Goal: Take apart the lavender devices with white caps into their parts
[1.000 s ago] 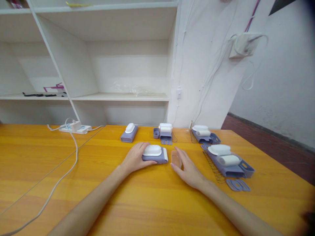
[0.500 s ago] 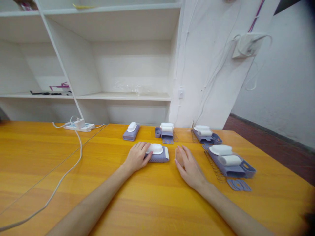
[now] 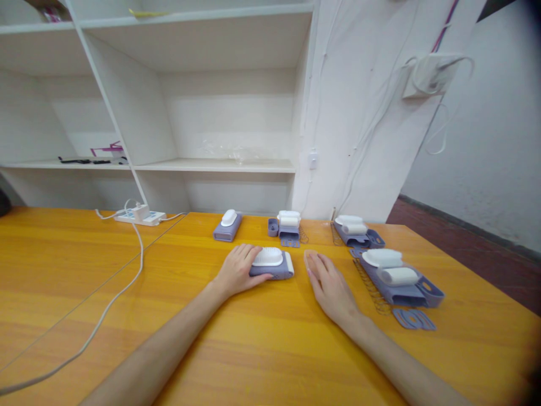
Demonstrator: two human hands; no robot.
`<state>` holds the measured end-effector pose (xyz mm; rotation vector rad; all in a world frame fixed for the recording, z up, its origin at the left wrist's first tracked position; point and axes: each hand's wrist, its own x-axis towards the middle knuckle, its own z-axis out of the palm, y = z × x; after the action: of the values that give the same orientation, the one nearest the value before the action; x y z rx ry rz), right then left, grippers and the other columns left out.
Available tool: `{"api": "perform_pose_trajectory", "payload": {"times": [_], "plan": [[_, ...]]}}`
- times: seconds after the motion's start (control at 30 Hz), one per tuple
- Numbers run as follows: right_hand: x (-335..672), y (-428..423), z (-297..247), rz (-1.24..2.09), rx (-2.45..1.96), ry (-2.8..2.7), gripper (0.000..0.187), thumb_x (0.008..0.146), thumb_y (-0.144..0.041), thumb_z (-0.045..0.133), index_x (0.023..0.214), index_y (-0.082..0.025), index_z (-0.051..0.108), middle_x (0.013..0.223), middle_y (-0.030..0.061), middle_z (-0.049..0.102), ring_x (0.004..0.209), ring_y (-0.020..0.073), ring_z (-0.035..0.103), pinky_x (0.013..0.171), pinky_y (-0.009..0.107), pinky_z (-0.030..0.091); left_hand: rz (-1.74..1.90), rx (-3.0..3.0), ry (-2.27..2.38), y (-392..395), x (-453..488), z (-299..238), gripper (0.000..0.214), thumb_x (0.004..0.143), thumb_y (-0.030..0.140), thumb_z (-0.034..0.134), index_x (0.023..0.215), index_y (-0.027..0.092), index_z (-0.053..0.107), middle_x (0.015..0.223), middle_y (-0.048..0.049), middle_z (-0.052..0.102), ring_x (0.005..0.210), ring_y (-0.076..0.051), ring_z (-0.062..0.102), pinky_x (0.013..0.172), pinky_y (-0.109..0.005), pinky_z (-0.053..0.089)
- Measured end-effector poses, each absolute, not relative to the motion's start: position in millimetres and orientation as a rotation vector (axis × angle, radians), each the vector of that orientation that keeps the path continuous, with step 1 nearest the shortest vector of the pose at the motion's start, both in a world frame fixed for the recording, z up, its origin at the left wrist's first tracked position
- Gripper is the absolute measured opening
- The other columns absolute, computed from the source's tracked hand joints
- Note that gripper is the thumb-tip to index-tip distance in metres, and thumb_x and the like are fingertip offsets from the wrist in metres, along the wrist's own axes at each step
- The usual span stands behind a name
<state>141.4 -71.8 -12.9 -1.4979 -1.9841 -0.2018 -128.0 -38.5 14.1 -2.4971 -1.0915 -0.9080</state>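
My left hand (image 3: pixel 240 269) is closed around the left end of a purple-grey case (image 3: pixel 276 273) lying on the wooden table. Its thumb lies along the case's front side and its fingers reach over the top. On top of the case is a white oval brush-like piece (image 3: pixel 270 257) with a bristly-looking surface, and a white strip (image 3: pixel 289 264) shows at the right end. My right hand (image 3: pixel 329 283) rests on the table to the right, apart from the case. Its fingers are stretched out, and nothing can be made out in them.
Nearest on the right are a purple case with white oval and roll (image 3: pixel 397 276), a wire spring (image 3: pixel 374 290) and flat purple plates (image 3: pixel 414 319). Similar sets stand behind. A finished-looking case (image 3: pixel 228 228) sits at back left. A power strip (image 3: pixel 141 215) trails a white cable (image 3: pixel 114 299).
My left thumb has stretched out along the case's front side. The fingers of my right hand have shifted slightly away from the case. The whole view has shifted a little.
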Motion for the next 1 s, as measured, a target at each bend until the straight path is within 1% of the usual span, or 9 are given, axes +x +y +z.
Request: {"api": "perform_pose_trajectory", "payload": {"times": [0.13, 0.23, 0.33, 0.47, 0.63, 0.73, 0.83, 0.93, 1.0], "plan": [[144, -71, -15, -0.263, -1.525, -2.012, 0.039, 0.091, -0.026, 0.034, 0.128, -0.019, 0.046, 0.126, 0.0111, 0.052, 0.114, 0.025, 0.05, 0.097, 0.042, 0.041, -0.896, -2.489, -1.192, -38, -126, 14, 0.081, 0.065, 0.072, 0.057, 0.121, 0.014, 0.045, 0.108, -0.0147, 0.057, 0.1, -0.031, 0.053, 0.088, -0.045, 0.042], [144, -70, -16, -0.257, -1.518, -2.033, 0.039, 0.092, -0.027, 0.034, 0.127, -0.02, 0.048, 0.127, 0.0105, 0.053, 0.115, 0.0246, 0.05, 0.098, 0.042, 0.04, -0.878, -2.482, -1.298, -36, -126, 12, 0.088, 0.062, 0.075, 0.057, 0.125, 0.015, 0.043, 0.112, -0.0154, 0.058, 0.101, -0.032, 0.055, 0.088, -0.045, 0.043], [143, -70, -15, -0.215, -1.475, -2.061, 0.041, 0.091, -0.03, 0.036, 0.13, -0.019, 0.045, 0.13, 0.0104, 0.05, 0.12, 0.0243, 0.046, 0.101, 0.042, 0.039, -0.851, -2.507, -1.327, -36, -126, 11, 0.087, 0.062, 0.075, 0.057, 0.125, 0.016, 0.043, 0.113, -0.0145, 0.058, 0.101, -0.032, 0.055, 0.087, -0.045, 0.043], [141, -72, -14, -0.16, -1.394, -2.133, 0.047, 0.091, -0.033, 0.037, 0.136, -0.022, 0.038, 0.139, 0.0084, 0.043, 0.127, 0.0231, 0.039, 0.105, 0.041, 0.035, -0.863, -2.513, -1.285, -37, -126, 13, 0.086, 0.062, 0.075, 0.057, 0.123, 0.016, 0.044, 0.111, -0.0143, 0.058, 0.099, -0.031, 0.055, 0.085, -0.045, 0.044], [139, -76, -9, -0.196, -1.414, -2.174, 0.047, 0.091, -0.039, 0.038, 0.136, -0.023, 0.04, 0.14, 0.0098, 0.042, 0.127, 0.0265, 0.038, 0.103, 0.048, 0.034, -0.899, -2.499, -1.108, -38, -125, 14, 0.083, 0.064, 0.072, 0.057, 0.122, 0.014, 0.044, 0.106, -0.0146, 0.058, 0.097, -0.031, 0.053, 0.087, -0.045, 0.042], [137, -81, -3, -0.249, -1.389, -2.217, 0.051, 0.088, -0.046, 0.041, 0.135, -0.026, 0.04, 0.141, 0.0087, 0.039, 0.13, 0.0282, 0.034, 0.105, 0.054, 0.026, -0.912, -2.511, -0.954, -39, -126, 13, 0.08, 0.065, 0.07, 0.058, 0.121, 0.014, 0.044, 0.108, -0.0149, 0.058, 0.098, -0.031, 0.053, 0.087, -0.046, 0.041], [136, -84, 0, -0.28, -1.347, -2.257, 0.061, 0.084, -0.056, 0.045, 0.135, -0.024, 0.039, 0.142, 0.0097, 0.038, 0.131, 0.0288, 0.031, 0.107, 0.057, 0.017, -0.921, -2.514, -0.869, -39, -127, 13, 0.079, 0.066, 0.069, 0.058, 0.121, 0.014, 0.043, 0.108, -0.0151, 0.058, 0.098, -0.031, 0.053, 0.087, -0.046, 0.041], [136, -85, 1, -0.291, -1.337, -2.269, 0.072, 0.078, -0.064, 0.048, 0.135, -0.021, 0.038, 0.141, 0.0119, 0.039, 0.13, 0.0296, 0.032, 0.107, 0.058, 0.014, -0.946, -2.504, -0.847, -39, -127, 13, 0.078, 0.067, 0.069, 0.057, 0.121, 0.015, 0.042, 0.106, -0.0152, 0.059, 0.099, -0.03, 0.054, 0.087, -0.046, 0.041], [135, -85, 0, -0.301, -1.336, -2.273, 0.076, 0.075, -0.065, 0.051, 0.135, -0.02, 0.039, 0.14, 0.0127, 0.04, 0.129, 0.0304, 0.032, 0.107, 0.059, 0.012, -0.95, -2.509, -0.822, -39, -127, 13, 0.079, 0.066, 0.069, 0.058, 0.121, 0.015, 0.042, 0.106, -0.0153, 0.059, 0.098, -0.03, 0.054, 0.086, -0.046, 0.042]]}}
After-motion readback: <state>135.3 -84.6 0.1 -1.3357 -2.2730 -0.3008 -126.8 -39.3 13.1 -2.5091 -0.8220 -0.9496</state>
